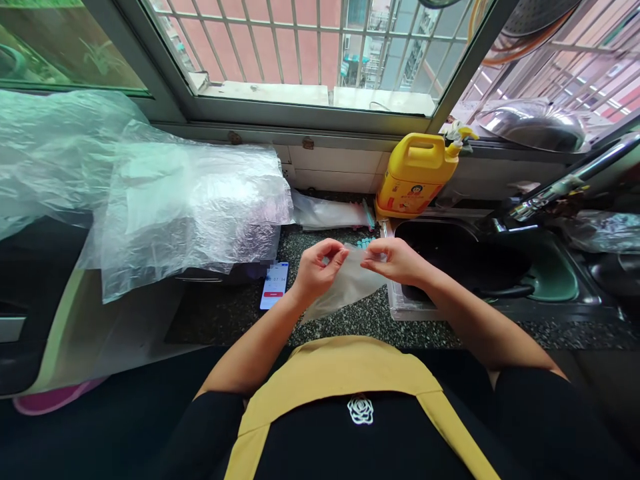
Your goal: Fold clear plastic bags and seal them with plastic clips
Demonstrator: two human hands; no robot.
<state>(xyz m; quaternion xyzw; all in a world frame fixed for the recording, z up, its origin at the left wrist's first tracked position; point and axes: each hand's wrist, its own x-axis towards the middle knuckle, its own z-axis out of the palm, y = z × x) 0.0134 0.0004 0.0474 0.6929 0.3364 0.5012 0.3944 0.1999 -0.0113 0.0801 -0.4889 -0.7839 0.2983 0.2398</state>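
Observation:
My left hand (323, 267) and my right hand (393, 259) face each other above the dark speckled counter (240, 327). Between them hangs a translucent plastic bag (345, 287), its upper edge pinched in the fingertips of both hands. The bag slants down toward the counter's front edge on the left. Just behind my right hand lie several small turquoise pieces (367, 243), too small to make out. A phone (275, 285) showing a running timer lies left of my left hand. Behind the hands is another pale plastic bag (330, 212), lying flat by the wall.
A yellow jug (417, 175) with a pump stands behind the sink (560, 273), where a dark pan (465, 260) sits. The tap (545, 197) reaches in from the right. Plastic sheeting (195, 200) covers things at left, below the barred window.

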